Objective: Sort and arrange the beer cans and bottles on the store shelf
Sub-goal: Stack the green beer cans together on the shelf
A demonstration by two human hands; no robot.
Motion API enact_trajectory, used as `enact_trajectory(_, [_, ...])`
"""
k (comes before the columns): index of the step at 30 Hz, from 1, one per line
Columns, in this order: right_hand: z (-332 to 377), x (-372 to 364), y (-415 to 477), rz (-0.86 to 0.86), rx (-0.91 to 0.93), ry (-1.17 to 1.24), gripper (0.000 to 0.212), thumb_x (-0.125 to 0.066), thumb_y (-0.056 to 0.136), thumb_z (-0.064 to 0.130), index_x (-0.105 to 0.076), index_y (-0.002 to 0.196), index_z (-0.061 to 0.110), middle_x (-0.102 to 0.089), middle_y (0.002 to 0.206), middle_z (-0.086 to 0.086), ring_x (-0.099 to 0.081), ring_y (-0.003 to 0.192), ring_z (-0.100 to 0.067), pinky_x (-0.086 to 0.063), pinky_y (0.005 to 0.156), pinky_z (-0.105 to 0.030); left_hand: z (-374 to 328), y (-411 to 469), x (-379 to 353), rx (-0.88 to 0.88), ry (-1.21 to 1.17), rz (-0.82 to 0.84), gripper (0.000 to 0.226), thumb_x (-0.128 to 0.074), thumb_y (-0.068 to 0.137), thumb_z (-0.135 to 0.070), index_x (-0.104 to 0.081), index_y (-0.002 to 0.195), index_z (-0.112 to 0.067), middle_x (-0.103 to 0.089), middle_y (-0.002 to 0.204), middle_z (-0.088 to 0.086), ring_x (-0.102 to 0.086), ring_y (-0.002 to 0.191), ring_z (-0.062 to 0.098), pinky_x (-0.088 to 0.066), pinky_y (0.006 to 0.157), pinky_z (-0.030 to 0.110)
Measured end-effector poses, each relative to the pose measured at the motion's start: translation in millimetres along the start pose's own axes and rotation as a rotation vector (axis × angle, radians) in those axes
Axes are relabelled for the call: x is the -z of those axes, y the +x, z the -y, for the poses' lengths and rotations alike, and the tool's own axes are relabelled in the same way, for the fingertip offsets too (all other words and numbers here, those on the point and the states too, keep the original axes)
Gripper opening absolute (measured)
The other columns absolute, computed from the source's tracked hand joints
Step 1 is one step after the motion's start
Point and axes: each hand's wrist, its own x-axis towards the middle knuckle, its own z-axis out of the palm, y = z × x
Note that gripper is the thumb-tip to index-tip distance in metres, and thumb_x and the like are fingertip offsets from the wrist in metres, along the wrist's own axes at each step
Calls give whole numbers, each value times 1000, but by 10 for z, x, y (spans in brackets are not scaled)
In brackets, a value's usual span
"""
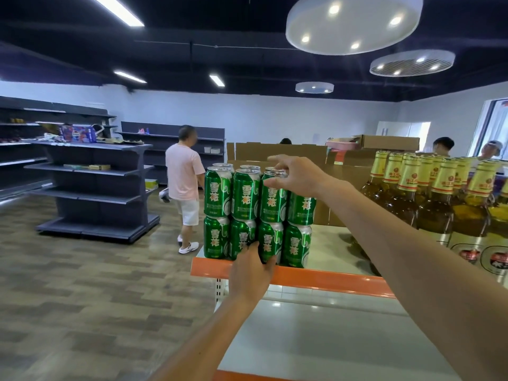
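Green cans (244, 196): two tiers, four across at the front, more behind. They sit at the left front corner of the shelf (316, 280), just behind its orange front edge. All upright, long axis vertical, pull-tab tops up, labels facing the front edge.

Right hand (297, 178): reaches in from the right and grips the top rim of the third upper can (272, 202). Thumb is on its side, fingers curl over the lid, index finger sticks out straight. That can stands upright on the lower can (270, 240).

Left hand (251, 270): comes up from below the front edge. Thumb and fingers are spread flat against the fronts of the lower tier, across the second and third cans. No wrap visible.

Bottles (437, 204): amber glass with gold foil necks, upright, necks up, packed along the right side of the shelf, well apart from the cans.

Cardboard boxes (280, 152) stand behind the shelf. Person in a pink shirt (184, 171) stands on the floor to the left.
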Motion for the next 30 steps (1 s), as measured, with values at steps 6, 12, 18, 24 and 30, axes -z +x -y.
enact_trajectory(6, [-408,-202,-385,-307,-307,476,100,-56,78,77,-23,157,25,-35,159,-5,-41,140,-25,-38,109,-45,-62,11,-82,93,-14,-24,54,-65,94,-42,-54,138,-13,-69,115,2,-66,105,20,-54,83,32])
enact_trajectory(12, [-596,-721,-784,-215,-409,616,87,-76,84,44,-29,152,18,-54,141,0,-52,129,-21,-46,101,-39,-46,41,-84,119,-38,-18,49,-61,98,-34,-55,139,-9,-64,130,4,-59,120,19,-52,96,34])
enact_trajectory(18, [-656,-823,-829,-225,-441,672,71,-80,82,42,-45,138,18,-60,120,8,-58,116,-16,-51,94,-36,-71,-61,-108,85,-76,-64,30,-61,97,-28,-62,125,-15,-65,117,-2,-62,104,14,-54,89,35])
enact_trajectory(24, [-678,-1178,-1002,-88,-407,575,61,-90,72,23,-50,118,20,-62,105,11,-62,92,-9,-49,66,-11,-402,-56,-93,-240,-72,-119,25,-55,101,-14,-67,122,-16,-63,121,-5,-61,108,9,-50,89,20])
enact_trajectory(30, [-605,-1544,-1061,-254,-600,497,80,-91,57,48,-47,116,17,-51,108,2,-57,92,-14,-49,72,-32,-1195,749,277,-668,295,-252,48,-67,94,-12,-55,140,-12,-55,139,10,-49,132,27,-39,115,44])
